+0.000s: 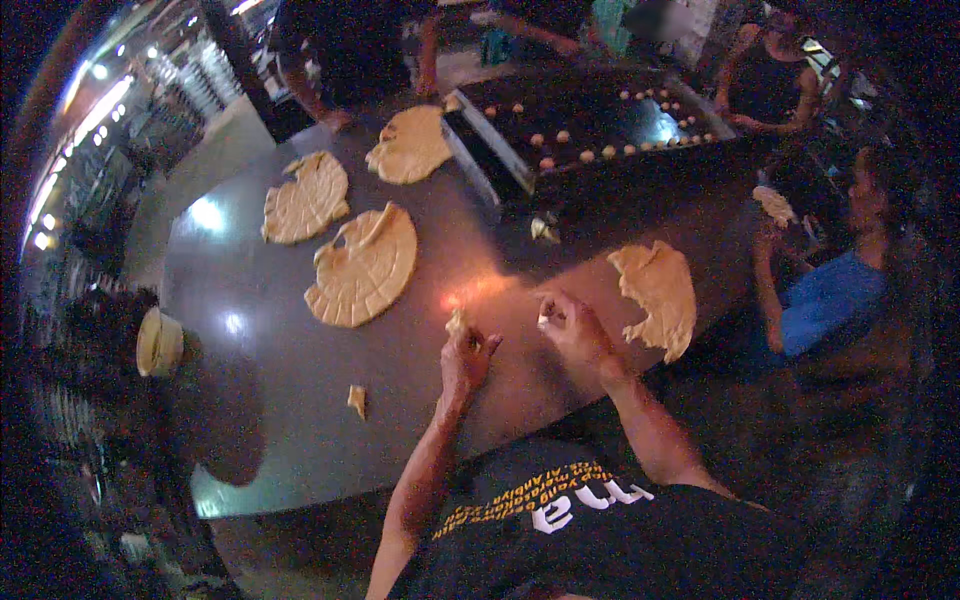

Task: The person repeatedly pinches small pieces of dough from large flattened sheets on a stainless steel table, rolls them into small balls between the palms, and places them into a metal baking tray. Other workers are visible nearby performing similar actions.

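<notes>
Over a smooth metal-looking table (420,390), my left hand (465,360) pinches a small piece of dough (456,322). My right hand (574,322), to its right, has its fingers curled around a small pale bit, probably dough. A large torn sheet of dough (664,296) lies to the right of my right hand. Beyond my left hand rests a flat round of dough (367,270) with cut lines and a ragged edge. A small dough scrap (358,401) lies to the left of my left forearm.
More flat dough rounds lie farther off (307,199) (412,146). A dark tray (487,150) holds several small dough balls (587,156). A pale lump (544,230) sits near it. A yellowish tub (160,343) stands at the left. Several people are around, one in blue (832,300) at right.
</notes>
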A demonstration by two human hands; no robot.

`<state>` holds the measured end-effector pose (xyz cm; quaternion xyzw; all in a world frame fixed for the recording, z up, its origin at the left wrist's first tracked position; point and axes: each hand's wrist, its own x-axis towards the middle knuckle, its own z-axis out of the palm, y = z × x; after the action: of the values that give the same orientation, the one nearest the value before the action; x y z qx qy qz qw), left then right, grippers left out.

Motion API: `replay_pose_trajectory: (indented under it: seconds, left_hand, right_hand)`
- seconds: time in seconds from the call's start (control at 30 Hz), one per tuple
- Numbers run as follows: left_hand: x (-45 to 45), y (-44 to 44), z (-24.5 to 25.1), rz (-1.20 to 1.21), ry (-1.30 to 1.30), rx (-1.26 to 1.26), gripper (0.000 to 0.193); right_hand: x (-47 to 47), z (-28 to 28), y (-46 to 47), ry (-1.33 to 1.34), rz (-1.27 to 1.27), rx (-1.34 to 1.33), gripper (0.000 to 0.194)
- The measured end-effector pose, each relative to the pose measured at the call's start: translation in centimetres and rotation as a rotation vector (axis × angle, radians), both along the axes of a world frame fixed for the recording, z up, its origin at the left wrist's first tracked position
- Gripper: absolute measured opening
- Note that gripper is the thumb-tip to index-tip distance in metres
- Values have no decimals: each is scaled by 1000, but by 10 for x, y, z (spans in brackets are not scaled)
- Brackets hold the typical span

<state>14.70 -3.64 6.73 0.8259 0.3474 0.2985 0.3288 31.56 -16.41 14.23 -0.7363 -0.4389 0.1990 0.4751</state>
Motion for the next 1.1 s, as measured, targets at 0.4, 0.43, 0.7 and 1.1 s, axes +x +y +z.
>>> replay_pose_trajectory:
  seconds: [0.4,0.43,0.7,1.1]
  left_hand:
    - [63,-6,-7,-229,-54,-254,27]
    - [59,1,-8,-192,-73,-336,25]
    - [-10,60,-29,163,401,452,23]
    - [15,-14,-31,-204,-89,-300,21]
  right_hand:
    - [-14,-45,-14,-104,52,202,25]
    - [-14,-44,-13,-54,59,139,24]
    - [-2,-58,-19,-179,-58,-52,38]
    - [-35,-80,-6,-7,203,33,51]
